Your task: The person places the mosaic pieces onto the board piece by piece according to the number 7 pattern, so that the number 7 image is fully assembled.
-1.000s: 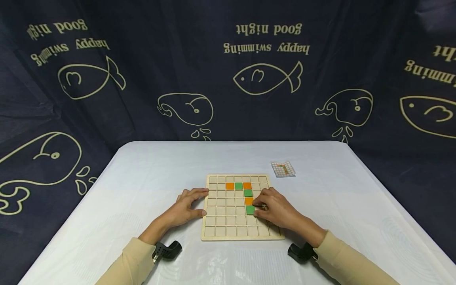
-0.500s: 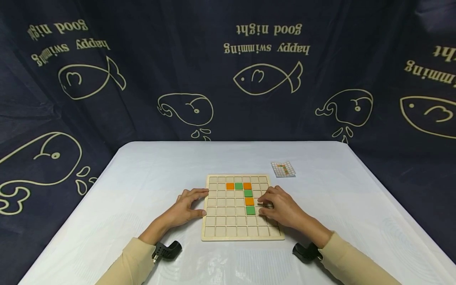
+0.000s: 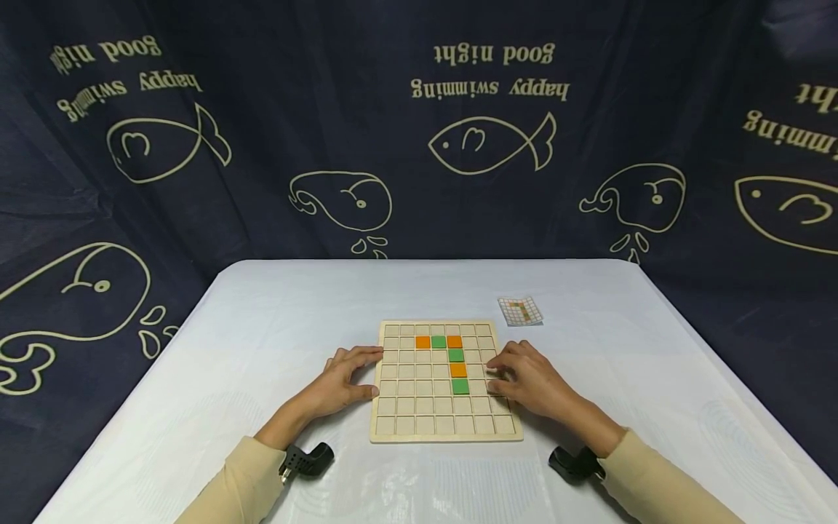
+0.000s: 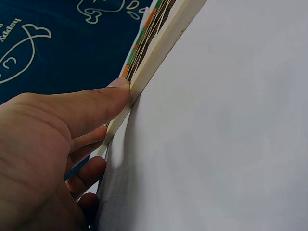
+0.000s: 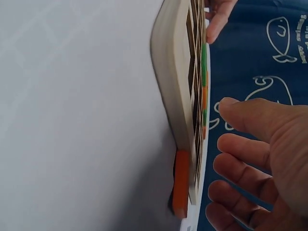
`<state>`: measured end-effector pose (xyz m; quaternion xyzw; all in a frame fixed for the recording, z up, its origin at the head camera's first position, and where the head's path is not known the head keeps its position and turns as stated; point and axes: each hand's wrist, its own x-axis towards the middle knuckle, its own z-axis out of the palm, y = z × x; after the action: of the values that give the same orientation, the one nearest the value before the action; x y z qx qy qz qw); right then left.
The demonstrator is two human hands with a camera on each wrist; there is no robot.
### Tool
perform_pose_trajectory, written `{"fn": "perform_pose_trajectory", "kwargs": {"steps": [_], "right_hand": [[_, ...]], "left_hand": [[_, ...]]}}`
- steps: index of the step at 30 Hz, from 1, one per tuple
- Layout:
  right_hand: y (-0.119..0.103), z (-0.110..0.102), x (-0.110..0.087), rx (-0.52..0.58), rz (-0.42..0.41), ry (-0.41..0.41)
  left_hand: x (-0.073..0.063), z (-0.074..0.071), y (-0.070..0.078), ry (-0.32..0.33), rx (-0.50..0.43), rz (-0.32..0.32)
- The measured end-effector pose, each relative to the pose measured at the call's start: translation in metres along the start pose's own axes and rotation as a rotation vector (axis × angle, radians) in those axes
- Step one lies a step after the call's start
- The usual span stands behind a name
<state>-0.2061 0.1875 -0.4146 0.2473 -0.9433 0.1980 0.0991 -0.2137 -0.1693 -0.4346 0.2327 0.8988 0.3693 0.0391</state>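
A wooden grid board (image 3: 406, 370) lies flat on the table. Several square tiles fill part of its grid: a row with orange (image 3: 423, 342), green and orange, then a column running toward me, which ends in a green tile (image 3: 461, 386). Along the board's left edge my left hand (image 3: 334, 383) rests, its thumb (image 4: 108, 100) and fingertips touching the rim. Over the right edge hovers my right hand (image 3: 533, 380), fingers apart with nothing between them. In the right wrist view, a loose orange tile (image 5: 181, 183) sits beside the board's edge; in the head view it is hidden by that hand.
A small pattern card (image 3: 520, 311) with a printed grid lies beyond the board's far right corner. The white cloth-covered table (image 3: 314, 298) ends at a dark curtain (image 3: 406, 211) with fish and whale drawings.
My right hand has let the green tile at the column's end be and drawn right, off the middle of the board to its right edge. The left hand has stayed in place.
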Motion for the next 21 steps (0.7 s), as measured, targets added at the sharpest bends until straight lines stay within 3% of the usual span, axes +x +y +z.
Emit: {"fn": "perform_pose_trajectory", "kwargs": {"steps": [9, 21], "right_hand": [[0.008, -0.002, -0.006, -0.024, 0.018, 0.016], [0.016, -0.006, -0.018, -0.029, -0.016, 0.057]], "left_hand": [[0.000, 0.000, 0.000, -0.002, 0.006, 0.000], [0.000, 0.000, -0.001, -0.001, 0.010, -0.002]]}}
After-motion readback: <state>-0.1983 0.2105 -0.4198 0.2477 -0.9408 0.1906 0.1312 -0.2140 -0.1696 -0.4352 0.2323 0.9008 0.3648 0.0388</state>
